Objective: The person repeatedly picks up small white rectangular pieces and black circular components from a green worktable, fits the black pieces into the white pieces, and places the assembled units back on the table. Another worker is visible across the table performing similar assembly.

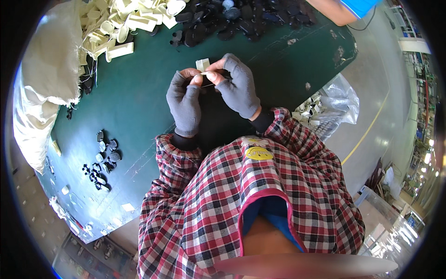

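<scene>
Both of my hands wear grey gloves that leave the fingertips bare, and they meet over the green table [144,88]. A small cream plastic part [202,64] is pinched between them, its flat block end sticking up past the fingers. My left hand [185,100] closes thumb and forefinger on its near left side. From the right, my right hand [238,86] pinches the same part with thumb and fingertips. The fingers cover the lower portion of the part, so its full shape is hidden.
Cream plastic parts [120,51] lie heaped at the far left beside a white woven sack [49,60]. A pile of black parts [241,23] is at the far middle. Several black pieces [111,145] sit at left. A clear bag [341,100] stands off the right edge. Another person's arm [335,10] shows at top right.
</scene>
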A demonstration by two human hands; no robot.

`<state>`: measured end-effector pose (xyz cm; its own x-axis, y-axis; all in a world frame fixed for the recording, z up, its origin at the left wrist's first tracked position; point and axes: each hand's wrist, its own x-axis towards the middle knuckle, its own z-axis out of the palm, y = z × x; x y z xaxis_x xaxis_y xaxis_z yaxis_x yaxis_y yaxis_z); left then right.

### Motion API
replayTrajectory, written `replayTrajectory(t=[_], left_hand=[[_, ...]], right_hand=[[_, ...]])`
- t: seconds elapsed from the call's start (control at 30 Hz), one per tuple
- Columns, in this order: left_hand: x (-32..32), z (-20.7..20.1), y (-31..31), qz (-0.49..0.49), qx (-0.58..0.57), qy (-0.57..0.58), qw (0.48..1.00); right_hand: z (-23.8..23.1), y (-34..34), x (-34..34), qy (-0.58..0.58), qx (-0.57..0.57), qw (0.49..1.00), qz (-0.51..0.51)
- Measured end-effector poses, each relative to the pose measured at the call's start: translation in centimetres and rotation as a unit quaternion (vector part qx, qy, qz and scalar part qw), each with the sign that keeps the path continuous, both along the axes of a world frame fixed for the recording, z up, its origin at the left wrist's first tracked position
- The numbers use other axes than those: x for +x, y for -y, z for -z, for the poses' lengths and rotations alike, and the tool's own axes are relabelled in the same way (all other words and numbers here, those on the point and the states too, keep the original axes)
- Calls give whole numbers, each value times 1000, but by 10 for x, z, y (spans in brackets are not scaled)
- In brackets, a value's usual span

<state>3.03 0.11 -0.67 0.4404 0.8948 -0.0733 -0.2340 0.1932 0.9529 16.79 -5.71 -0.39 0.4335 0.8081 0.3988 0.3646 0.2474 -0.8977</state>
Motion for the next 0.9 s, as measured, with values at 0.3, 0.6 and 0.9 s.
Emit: replayTrajectory(t=[0.3, 0.6, 0.9], left_hand=[[-29, -5, -4, -27, 292, -157, 943], [-89, 35, -182, -280, 487, -527, 638], [-38, 15, -91, -125, 478, -529, 690]], right_hand=[[-4, 116, 93, 57, -57, 996, -26], [-45, 121, 138, 171, -71, 969, 162], [20, -2, 172, 242, -25, 955, 168]])
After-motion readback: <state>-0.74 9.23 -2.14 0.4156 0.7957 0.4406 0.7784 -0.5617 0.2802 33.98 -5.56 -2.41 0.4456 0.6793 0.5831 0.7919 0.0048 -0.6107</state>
